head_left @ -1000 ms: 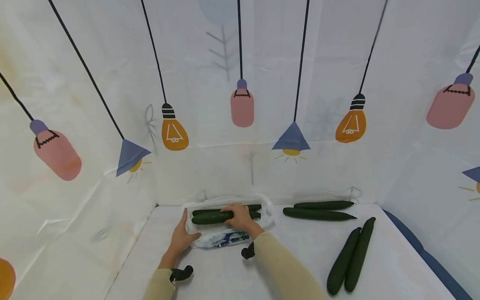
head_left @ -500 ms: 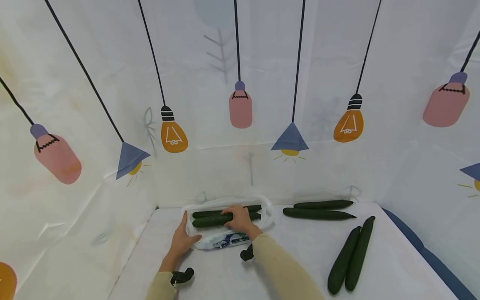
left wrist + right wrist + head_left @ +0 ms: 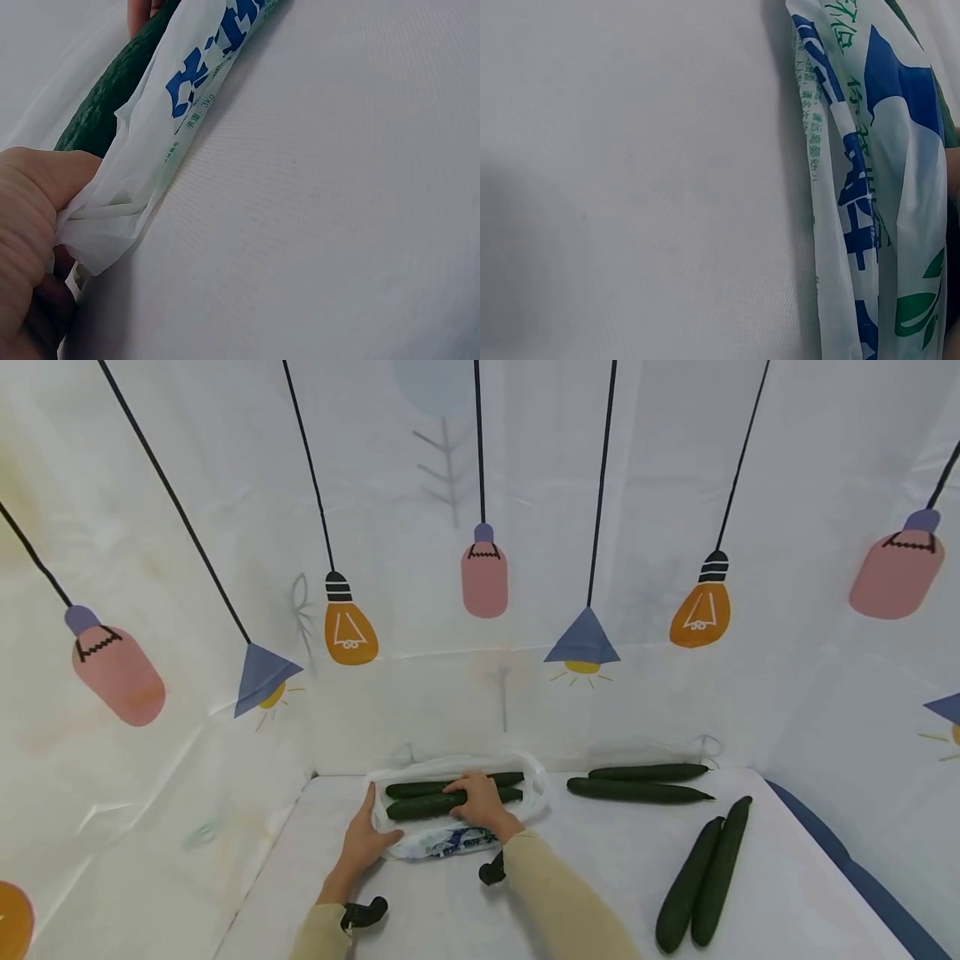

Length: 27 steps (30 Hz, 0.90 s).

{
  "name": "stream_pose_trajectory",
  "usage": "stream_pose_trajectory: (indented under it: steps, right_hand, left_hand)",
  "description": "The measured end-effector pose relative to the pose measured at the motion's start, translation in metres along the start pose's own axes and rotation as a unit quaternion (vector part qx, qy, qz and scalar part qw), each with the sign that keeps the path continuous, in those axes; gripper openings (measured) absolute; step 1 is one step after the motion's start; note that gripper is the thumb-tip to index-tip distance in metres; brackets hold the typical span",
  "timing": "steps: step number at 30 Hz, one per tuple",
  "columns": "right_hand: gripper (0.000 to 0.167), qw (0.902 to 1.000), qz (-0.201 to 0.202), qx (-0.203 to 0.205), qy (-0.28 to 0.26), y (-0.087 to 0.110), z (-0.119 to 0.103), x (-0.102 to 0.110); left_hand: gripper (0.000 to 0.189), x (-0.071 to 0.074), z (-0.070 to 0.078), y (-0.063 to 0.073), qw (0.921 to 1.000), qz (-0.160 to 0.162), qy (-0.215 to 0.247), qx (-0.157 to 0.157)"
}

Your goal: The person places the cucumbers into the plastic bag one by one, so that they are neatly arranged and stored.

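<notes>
A white plastic bag [image 3: 431, 847] with blue and green print lies at the back of the table, its mouth facing up. Inside it are two dark green cucumbers side by side, a front cucumber [image 3: 417, 808] and a rear cucumber [image 3: 408, 789]. My left hand [image 3: 363, 840] holds the bag's left end; in the left wrist view its thumb [image 3: 56, 172] lies over the plastic edge. From above, my right hand [image 3: 480, 800] grips the front cucumber near its middle. The right wrist view mostly shows the bag's printed side [image 3: 855, 187], with that hand largely out of frame.
Right of the bag, two cucumbers [image 3: 637, 789] lie lengthwise at the back of the white table [image 3: 585, 868]. Another pair of cucumbers [image 3: 701, 881] lies slanted at the right front. A white printed curtain [image 3: 420, 702] hangs close behind the bag.
Hardly anything differs. The front cucumber has settled slightly lower in the bag under my right hand, and the whole head view has shifted a little.
</notes>
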State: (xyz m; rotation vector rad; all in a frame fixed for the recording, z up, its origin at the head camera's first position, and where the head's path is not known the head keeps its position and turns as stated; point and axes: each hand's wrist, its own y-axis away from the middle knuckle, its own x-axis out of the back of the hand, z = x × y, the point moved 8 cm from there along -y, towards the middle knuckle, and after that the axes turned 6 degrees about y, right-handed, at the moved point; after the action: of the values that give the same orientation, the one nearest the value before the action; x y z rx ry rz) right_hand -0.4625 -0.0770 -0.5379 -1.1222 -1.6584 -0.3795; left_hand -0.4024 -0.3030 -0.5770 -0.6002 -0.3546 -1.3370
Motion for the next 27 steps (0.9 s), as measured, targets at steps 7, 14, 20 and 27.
stream_pose_trajectory:
  steps: [7, 14, 20, 27]
  right_hand:
    - [0.036, 0.9997, -0.013, -0.011, -0.015, 0.0029, 0.0023, -0.0006]
    - [0.035, 0.9995, -0.011, 0.000, -0.031, 0.0043, -0.0019, -0.0047]
    - [0.033, 0.9994, -0.004, -0.020, -0.028, 0.0059, 0.0047, -0.0028]
    - [0.031, 0.9976, -0.007, -0.019, -0.066, 0.0024, 0.0054, 0.0015]
  left_hand:
    - [0.114, -0.0032, 0.0001, 0.0029, 0.9999, -0.008, -0.004, 0.012]
    - [0.114, 0.0023, 0.0011, 0.0087, 0.9996, 0.002, -0.022, 0.017]
    - [0.114, -0.0030, 0.0018, 0.0056, 0.9995, -0.011, -0.021, 0.021]
    - [0.114, -0.0007, 0.0031, 0.0045, 0.9994, -0.003, -0.022, 0.026]
